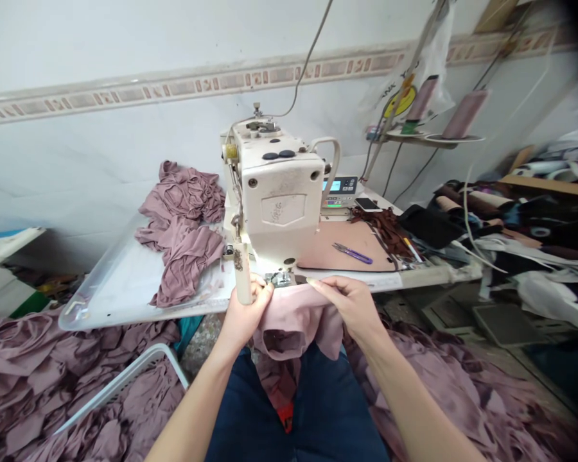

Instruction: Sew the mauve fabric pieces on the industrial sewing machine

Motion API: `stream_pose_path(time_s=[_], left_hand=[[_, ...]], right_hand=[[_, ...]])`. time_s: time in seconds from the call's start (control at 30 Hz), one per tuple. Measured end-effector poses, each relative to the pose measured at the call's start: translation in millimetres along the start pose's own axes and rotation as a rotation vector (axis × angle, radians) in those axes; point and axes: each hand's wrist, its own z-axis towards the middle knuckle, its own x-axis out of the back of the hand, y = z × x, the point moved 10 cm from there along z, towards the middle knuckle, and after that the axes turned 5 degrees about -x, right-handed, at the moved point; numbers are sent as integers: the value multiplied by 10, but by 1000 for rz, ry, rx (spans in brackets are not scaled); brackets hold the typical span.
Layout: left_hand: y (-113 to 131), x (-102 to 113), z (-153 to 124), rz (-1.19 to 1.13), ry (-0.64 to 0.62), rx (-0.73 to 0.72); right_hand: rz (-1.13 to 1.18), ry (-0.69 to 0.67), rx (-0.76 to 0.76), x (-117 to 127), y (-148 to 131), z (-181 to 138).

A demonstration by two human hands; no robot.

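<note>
A pink garment (293,314) is stretched between my two hands at the front of a white sewing machine (282,199). Its upper edge lies by the metal plate (280,279) under the machine head, and the rest hangs over my lap with a round opening facing me. My left hand (248,311) pinches the left end of that edge, partly behind the machine's white lever (242,273). On the right, my right hand (349,301) grips the other end between thumb and fingers. The needle cannot be made out.
Mauve fabric (185,224) is heaped on the table's left side. Purple thread snips (351,252) lie on a brown mat (327,240), with a phone (367,205) behind. A basket (125,378) of garments stands lower left. Thread cones (466,114) rise at right.
</note>
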Motion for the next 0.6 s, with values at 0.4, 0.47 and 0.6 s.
stream_pose_path(time_s=[0.4,0.47,0.6], left_hand=[[-89,69,-24,66,-8,-103],[-165,281,-91,188,1,-123],[-243,1043,-155,546,126,-182]], right_hand=[[-60,-85,-21,16,235,-199],[-60,-213,-114,-47,440,-411],[-68,-434,-348,-44,920,-905]])
